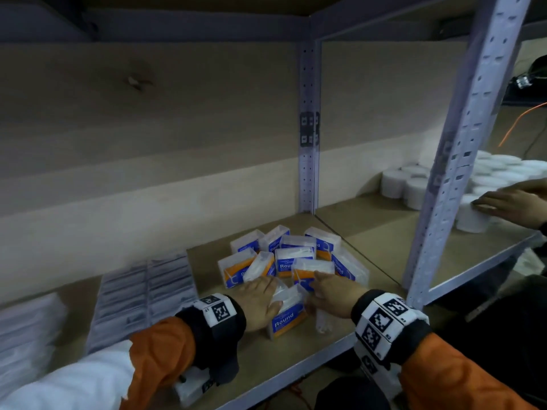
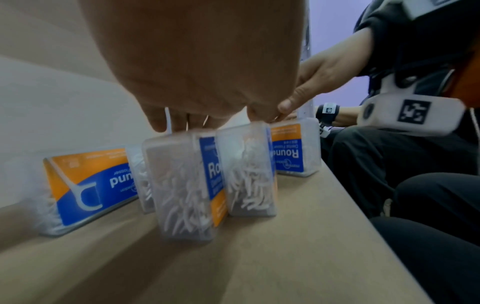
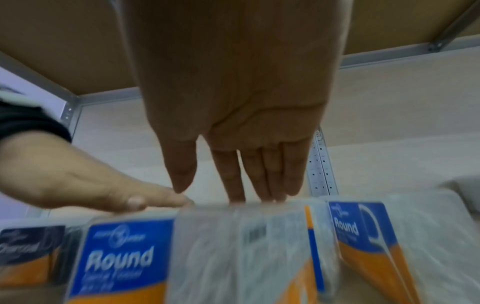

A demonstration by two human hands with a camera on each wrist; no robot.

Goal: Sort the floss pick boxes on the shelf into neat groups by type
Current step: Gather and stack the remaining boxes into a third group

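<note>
Several clear floss pick boxes point(image 1: 293, 258) with blue and orange "Round" labels stand in a loose cluster on the shelf board point(image 1: 296, 365). My left hand point(image 1: 266, 288) lies flat, fingers straight, on top of the nearest box point(image 1: 288, 319), thumb along its edge. My right hand point(image 1: 322, 279) reaches in beside it, straight fingertips touching the tops of the boxes behind. In the left wrist view the left hand point(image 2: 197, 121) touches two upright boxes point(image 2: 182, 185). In the right wrist view the right hand point(image 3: 233, 185) touches the box tops; a "Round" box point(image 3: 119, 261) stands below.
Dark charcoal floss boxes point(image 1: 142, 294) sit in tidy rows to the left, one seen close point(image 3: 28, 246). Blurred white packs point(image 1: 26, 329) lie far left. A metal upright point(image 1: 461, 161) divides the bays. Another person's hand point(image 1: 515, 202) handles white round tubs point(image 1: 414, 184) on the right.
</note>
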